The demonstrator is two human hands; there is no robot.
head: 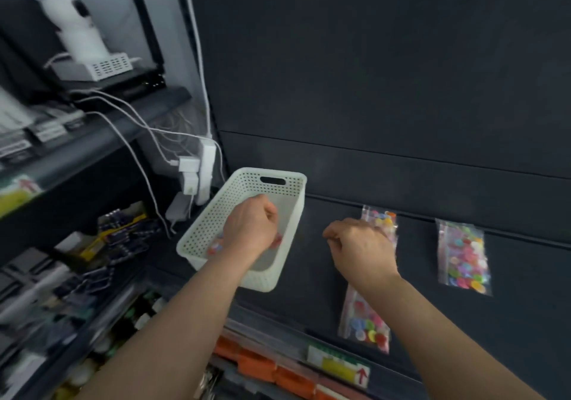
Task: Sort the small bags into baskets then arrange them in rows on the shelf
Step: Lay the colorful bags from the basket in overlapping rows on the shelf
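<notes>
A white perforated basket (268, 173) stands on the dark shelf board (432, 322). My left hand (250, 228) is down inside it with the fingers curled round a small clear bag of coloured buttons (215, 246), which shows on both sides of the hand. Three more button bags lie flat on the board: one at the back (381, 219), one to the right (465, 257) and one near the front edge (366, 325). My right hand (361, 245) hovers over the board between the back and front bags, fingers curled, with nothing visible in it.
A white power strip with plugs and cables (200, 168) hangs just left of the basket. The side shelves on the left hold binder clips (123, 229) and boxes. Orange packs (256, 365) and a price label (340, 365) sit below the front edge.
</notes>
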